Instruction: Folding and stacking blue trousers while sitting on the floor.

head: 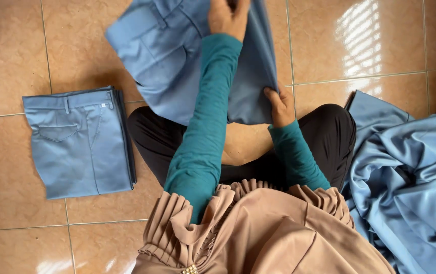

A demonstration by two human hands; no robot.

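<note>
I sit cross-legged on a tiled floor with a pair of light blue trousers (pixel 177 56) held up in front of me. My left hand (pixel 227 18) is stretched forward at the top edge of the picture and grips the fabric near the middle. My right hand (pixel 280 105) pinches the lower edge of the same trousers close to my knee. Both arms wear teal sleeves. The waistband with a belt loop points to the upper left.
A stack of folded blue trousers (pixel 78 142) lies on the floor to my left. A crumpled heap of blue cloth (pixel 411 172) fills the right side. The glossy tan tiles (pixel 329 45) reflect window light at the upper right.
</note>
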